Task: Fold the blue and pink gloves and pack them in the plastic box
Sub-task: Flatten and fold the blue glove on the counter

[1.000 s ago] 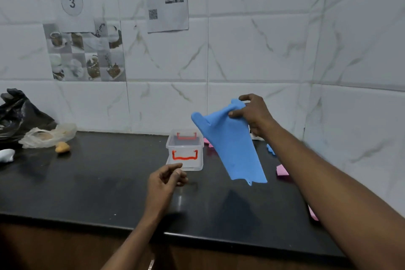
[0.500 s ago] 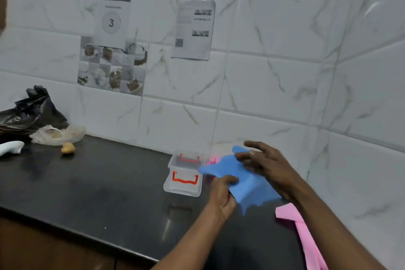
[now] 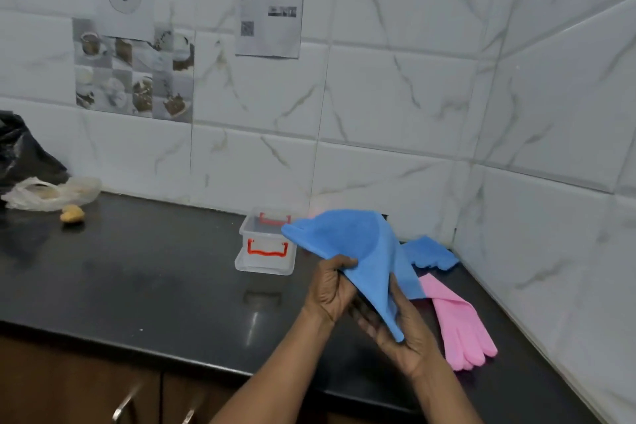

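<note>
A blue glove (image 3: 358, 248) is held in the air above the black counter (image 3: 155, 286), partly folded over itself. My left hand (image 3: 330, 289) grips its left edge with curled fingers. My right hand (image 3: 402, 330) holds its lower end, thumb on top. Behind it a second blue glove (image 3: 430, 253) lies flat in the corner. A pink glove (image 3: 461, 327) lies to the right of my hands, fingers pointing toward me. The clear plastic box (image 3: 266, 244) with red handles stands open to the left of the held glove, and looks empty.
Marble-tiled walls meet in a corner at the right. A black bag (image 3: 20, 155), a clear plastic bag (image 3: 51, 193) and a small yellowish lump (image 3: 72, 214) sit at the far left. The counter's front edge runs above wooden cabinet doors (image 3: 86, 389).
Both hands have drawn the blue glove nearer to me and lifted it, and the right hand has shifted to its lower end. The camera view has swung, showing the whole pink glove.
</note>
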Demonstrator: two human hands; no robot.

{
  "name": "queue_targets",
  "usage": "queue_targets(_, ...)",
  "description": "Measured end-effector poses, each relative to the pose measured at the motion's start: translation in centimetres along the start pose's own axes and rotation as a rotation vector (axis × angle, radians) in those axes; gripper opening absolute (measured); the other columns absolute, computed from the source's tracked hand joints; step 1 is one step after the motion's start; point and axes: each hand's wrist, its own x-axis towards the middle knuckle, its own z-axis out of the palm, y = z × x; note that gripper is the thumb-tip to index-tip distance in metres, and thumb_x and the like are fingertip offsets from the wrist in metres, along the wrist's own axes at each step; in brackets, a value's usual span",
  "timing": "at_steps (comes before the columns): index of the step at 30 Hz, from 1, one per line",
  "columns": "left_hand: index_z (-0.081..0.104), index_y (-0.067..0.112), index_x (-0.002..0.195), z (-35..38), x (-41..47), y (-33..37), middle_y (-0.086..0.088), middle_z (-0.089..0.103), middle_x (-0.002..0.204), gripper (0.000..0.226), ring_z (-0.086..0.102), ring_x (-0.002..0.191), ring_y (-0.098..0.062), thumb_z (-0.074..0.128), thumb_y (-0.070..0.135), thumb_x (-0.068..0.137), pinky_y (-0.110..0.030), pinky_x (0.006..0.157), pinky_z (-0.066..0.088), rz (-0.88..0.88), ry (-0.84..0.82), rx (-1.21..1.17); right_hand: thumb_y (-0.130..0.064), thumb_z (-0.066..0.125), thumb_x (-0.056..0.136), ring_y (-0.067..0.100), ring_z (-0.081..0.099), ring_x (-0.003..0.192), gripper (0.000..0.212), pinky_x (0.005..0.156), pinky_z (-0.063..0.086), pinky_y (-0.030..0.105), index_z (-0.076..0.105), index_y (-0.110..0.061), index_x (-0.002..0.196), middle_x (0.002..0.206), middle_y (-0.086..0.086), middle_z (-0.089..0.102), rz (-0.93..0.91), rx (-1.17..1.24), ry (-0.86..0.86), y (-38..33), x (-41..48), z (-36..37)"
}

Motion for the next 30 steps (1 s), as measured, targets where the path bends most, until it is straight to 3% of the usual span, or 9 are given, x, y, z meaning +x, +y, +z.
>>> queue_targets(3,0.061,-0.001,0.12,0.7,0.0,2.5,-0.022,0.064,0.122,0.052,0.063,0.111,-0.037,0.06,-0.012,0.069,-0.052,0.098,0.05,0.074,-0.075,0.033,-0.012,0.069,0.083,0.037,0.062,0.116,0.051,0.1,0.048,0.056,0.058,-0.005,0.132,0.13,0.019,0.063,-0.193,-0.091,0.024,-2.0,0.7,0.3)
queue_targets(5,0.062,0.004,0.121,1.0,-0.5,5.3,-0.019,0.064,0.123,0.054,0.063,0.113,-0.034,0.075,0.01,0.069,-0.049,0.098,0.049,0.116,-0.084,0.031,-0.006,0.073,0.081,0.029,0.072,0.095,0.034,0.077,0.061,0.042,0.067,-0.005,0.114,0.117,0.017,0.071,-0.363,-0.373,0.186,-4.5,0.6,0.3)
queue_targets(8,0.064,0.009,0.121,-1.0,-2.1,9.1,-0.014,0.064,0.125,0.044,0.06,0.119,-0.03,0.059,0.036,0.088,-0.047,0.106,0.043,0.075,-0.021,0.041,0.001,0.076,0.077,0.021,0.074,0.071,0.032,0.056,0.06,0.03,0.068,0.002,0.108,0.101,0.017,0.074,-0.37,-0.612,0.281,-6.8,0.7,-0.2)
queue_targets(10,0.072,0.006,0.109,-3.8,-3.9,10.9,-0.015,0.068,0.116,0.038,0.066,0.108,-0.026,0.055,0.035,0.092,-0.042,0.099,0.05,-0.016,0.169,0.169,0.005,0.075,0.077,0.024,0.074,0.071,0.034,0.06,0.061,0.033,0.066,0.007,0.11,0.104,0.023,0.072,-0.265,-0.696,0.291,-5.9,1.0,-0.8)
queue_targets(13,0.063,-0.002,0.111,-7.5,-6.3,12.3,-0.026,0.063,0.119,0.023,0.067,0.093,-0.03,0.057,0.012,0.093,-0.04,0.082,0.055,-0.118,0.604,0.618,0.0,0.077,0.078,0.028,0.069,0.083,0.038,0.072,0.058,0.033,0.062,0.009,0.112,0.115,0.024,0.068,-0.102,-0.95,0.358,-1.7,1.2,-2.3)
queue_targets(15,0.062,-0.005,0.109,-8.9,-6.8,13.1,-0.027,0.067,0.112,0.023,0.068,0.088,-0.03,0.064,0.006,0.089,-0.038,0.075,0.056,-0.069,0.748,0.882,-0.012,0.08,0.078,0.03,0.065,0.098,0.049,0.076,0.05,0.032,0.06,0.005,0.119,0.12,0.019,0.065,-0.165,-1.134,0.504,0.4,1.3,-2.9)
queue_targets(21,0.069,0.003,0.093,-9.3,-6.8,14.1,-0.02,0.073,0.09,0.014,0.072,0.078,-0.032,0.072,0.005,0.08,-0.05,0.073,0.061,0.067,0.794,1.325,-0.025,0.076,0.081,0.03,0.061,0.106,0.049,0.079,0.044,0.03,0.063,0.0,0.121,0.121,0.017,0.064,-0.296,-1.297,0.643,1.0,1.0,-3.5)
queue_targets(27,0.072,0.009,0.099,-9.8,-7.0,13.7,-0.004,0.072,0.094,0.023,0.068,0.083,-0.019,0.076,0.015,0.077,-0.033,0.075,0.056,0.259,0.882,1.635,-0.026,0.072,0.085,0.03,0.06,0.11,0.042,0.077,0.04,0.028,0.064,-0.002,0.119,0.12,0.015,0.066,-0.337,-1.47,0.719,1.5,0.4,-2.6)
queue_targets(30,0.073,0.009,0.1,-9.8,-7.2,13.7,-0.003,0.07,0.096,0.025,0.066,0.086,-0.019,0.077,0.014,0.077,-0.034,0.078,0.055,0.252,0.867,1.71,-0.025,0.072,0.086,0.028,0.062,0.106,0.039,0.074,0.039,0.027,0.065,-0.003,0.117,0.118,0.014,0.066,-0.342,-1.487,0.728,1.5,0.2,-2.6)
